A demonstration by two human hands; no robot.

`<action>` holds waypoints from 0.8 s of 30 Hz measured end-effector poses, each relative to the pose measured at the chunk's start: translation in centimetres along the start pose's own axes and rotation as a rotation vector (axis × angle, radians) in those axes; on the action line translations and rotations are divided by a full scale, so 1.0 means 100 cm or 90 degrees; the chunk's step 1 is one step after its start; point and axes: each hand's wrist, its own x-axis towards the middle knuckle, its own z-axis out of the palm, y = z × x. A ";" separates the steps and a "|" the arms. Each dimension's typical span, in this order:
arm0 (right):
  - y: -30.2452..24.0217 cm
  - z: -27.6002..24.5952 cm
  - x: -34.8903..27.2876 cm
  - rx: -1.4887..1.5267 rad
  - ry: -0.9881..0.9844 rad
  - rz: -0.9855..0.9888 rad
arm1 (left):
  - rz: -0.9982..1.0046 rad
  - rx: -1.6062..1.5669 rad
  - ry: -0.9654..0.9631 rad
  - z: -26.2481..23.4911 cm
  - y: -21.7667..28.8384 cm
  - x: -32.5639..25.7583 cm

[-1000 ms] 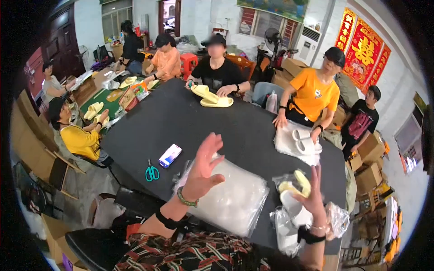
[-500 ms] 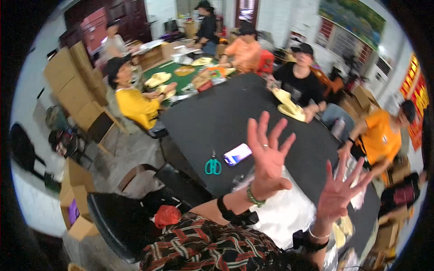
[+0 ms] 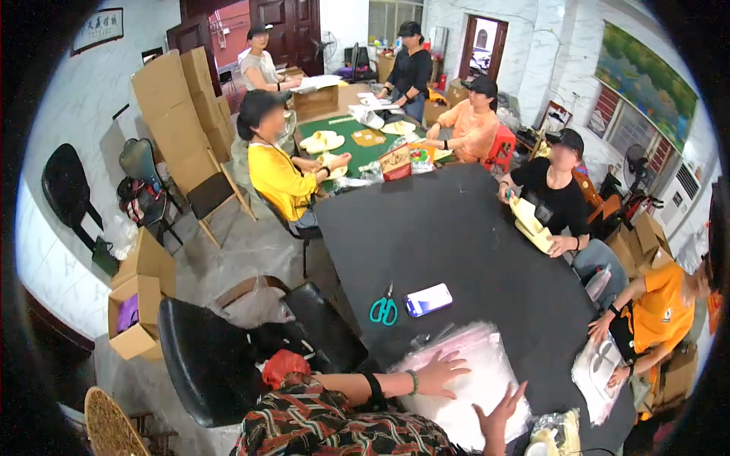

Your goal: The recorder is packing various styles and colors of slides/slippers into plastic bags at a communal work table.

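Both hands have come down from the air since a moment ago. The left hand (image 3: 435, 374) now lies flat, fingers spread, on the stack of clear plastic bags (image 3: 475, 380) at the lower centre of the frame. The right hand (image 3: 498, 414) rests open on its near edge, gripping nothing. Teal scissors (image 3: 384, 308) and a phone (image 3: 428, 299) lie just above on the black desk (image 3: 456, 228). Co-workers sit around it; cardboard boxes (image 3: 182, 114) stand upper left.

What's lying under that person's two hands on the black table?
A stack of clear plastic bags lies on the black table. The left hand rests flat on it; the right hand is at its near edge. What the bags cover cannot be seen.
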 end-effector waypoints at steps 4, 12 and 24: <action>0.024 0.049 -0.065 -0.060 -0.311 0.207 | 0.037 0.140 -0.129 0.037 -0.028 -0.020; 0.054 0.095 -0.113 -0.036 -0.316 0.239 | -0.046 0.135 -0.285 0.073 -0.061 -0.023; -0.013 0.044 -0.082 -0.062 -0.328 0.245 | -0.072 0.159 -0.294 0.082 -0.059 -0.024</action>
